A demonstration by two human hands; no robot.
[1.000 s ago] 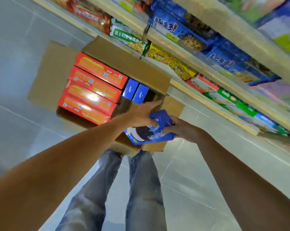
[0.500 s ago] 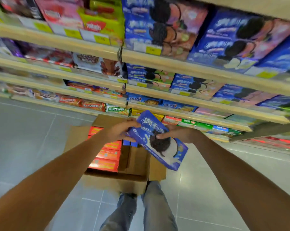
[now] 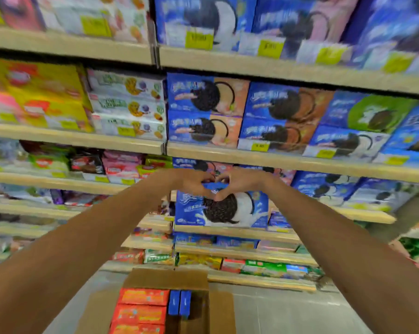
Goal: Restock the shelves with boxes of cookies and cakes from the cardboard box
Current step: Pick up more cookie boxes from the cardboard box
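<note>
A blue cookie box [image 3: 221,209] stands upright at the front edge of a mid-height shelf [image 3: 237,231], just past twelve o'clock from where I watch, its top gripped by both hands: my left hand [image 3: 194,183] clamped on the upper left corner, my right hand [image 3: 239,182] on the upper right, thumbs meeting over the front face. Similar blue boxes [image 3: 324,189] line the same tier toward two o'clock. The open cardboard box [image 3: 166,302] sits on the floor at six o'clock, red boxes [image 3: 143,307] and two slim blue packs [image 3: 179,303] still inside. The risk, as I judge it: the box sits near the lip, so a release before it is pushed back could tip it forward onto the floor
</note>
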